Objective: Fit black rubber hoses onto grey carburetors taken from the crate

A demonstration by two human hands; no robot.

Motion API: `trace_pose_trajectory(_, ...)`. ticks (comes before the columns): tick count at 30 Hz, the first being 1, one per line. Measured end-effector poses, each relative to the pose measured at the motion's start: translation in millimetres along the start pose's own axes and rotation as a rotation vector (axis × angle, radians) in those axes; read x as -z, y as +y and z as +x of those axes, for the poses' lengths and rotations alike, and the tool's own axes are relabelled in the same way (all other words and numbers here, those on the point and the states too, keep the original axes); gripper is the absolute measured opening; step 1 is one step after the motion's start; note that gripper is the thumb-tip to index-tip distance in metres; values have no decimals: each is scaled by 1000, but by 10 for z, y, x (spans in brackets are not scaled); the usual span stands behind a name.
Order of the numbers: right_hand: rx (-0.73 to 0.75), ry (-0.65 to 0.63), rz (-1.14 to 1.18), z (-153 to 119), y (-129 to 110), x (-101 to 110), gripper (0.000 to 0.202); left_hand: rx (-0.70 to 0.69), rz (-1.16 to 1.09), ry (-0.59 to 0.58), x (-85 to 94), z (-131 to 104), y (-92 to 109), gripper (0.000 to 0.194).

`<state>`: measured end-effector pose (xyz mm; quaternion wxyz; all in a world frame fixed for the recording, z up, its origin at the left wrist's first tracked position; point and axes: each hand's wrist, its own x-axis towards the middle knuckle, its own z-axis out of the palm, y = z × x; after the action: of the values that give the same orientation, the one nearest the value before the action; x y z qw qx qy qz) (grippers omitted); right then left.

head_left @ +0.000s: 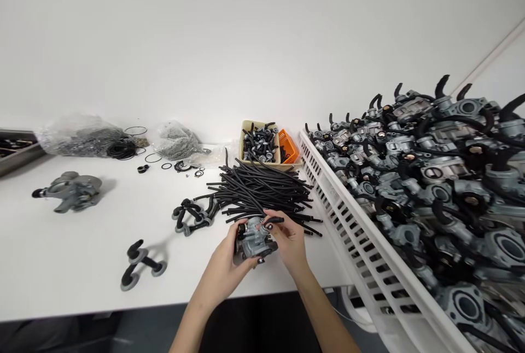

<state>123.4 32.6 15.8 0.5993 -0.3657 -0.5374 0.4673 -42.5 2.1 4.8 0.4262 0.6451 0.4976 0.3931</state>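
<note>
A grey metal carburetor (255, 242) is held over the table's front part by my left hand (225, 263), with the fingers around its left side and the thumb below. At its top right, my right hand (292, 242) pinches a short black rubber hose (274, 220); whether the hose is joined to the carburetor I cannot tell. Just beyond both hands lies a heap of long black rubber hoses (266, 189). Left of the hands, several black elbow tubes with grey caps (192, 216) rest in a cluster, and a smaller group of them (141, 263) lies nearer the front edge.
A white slotted crate (369, 254) piled with carburetors stands at right. Behind the hoses are a cream bin (246, 123) of small parts and an orange basket (291, 142). Another carburetor (71, 192) lies at left, below plastic bags (82, 137) and black rings (153, 158).
</note>
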Motion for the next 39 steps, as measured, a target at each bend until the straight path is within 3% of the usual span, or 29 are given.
trace_pose_trajectory(8, -45, 104, -10, 38, 69, -4, 30, -34, 81, 82, -31, 18, 11, 66)
trace_pose_trajectory(12, -161, 119, 98, -16, 102, -14, 41, -54, 165, 143, -18, 20, 1, 63)
trace_pose_trajectory(20, -258, 131, 227, -90, 143, 17, 37, -36, 237, 122, -13, 54, 23, 59)
trace_pose_trajectory(39, -220, 97, 230, -37, 144, -12, 31, -33, 273, 134, -7, 70, -14, 55)
